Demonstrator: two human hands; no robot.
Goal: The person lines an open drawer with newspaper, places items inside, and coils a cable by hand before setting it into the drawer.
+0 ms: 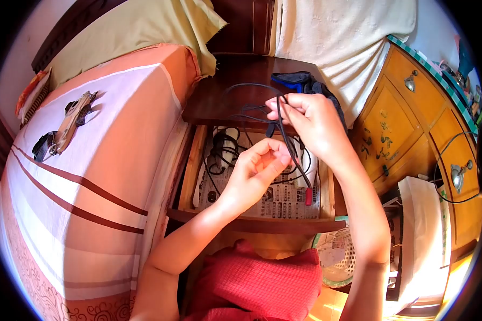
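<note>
A thin black cable [288, 138] runs between my hands above an open drawer [326, 200] lined with newspaper. My right hand [305, 115] pinches the upper part of the cable, where it loops out to the left. Lower and to the left, my left hand [263, 165] has its fingers curled against the same cable. A red plug end [308, 196] hangs from the cable over the right part of the drawer. Inside the drawer, at the left, lie coiled black cables [219, 152] and a white object partly under them.
The dark nightstand top [203, 101] holds a black and blue bag [305, 83]. To the left is a bed [118, 128] with a strapped tan object [67, 125]. A wooden cabinet [388, 117] and a woven basket [334, 251] are at the right.
</note>
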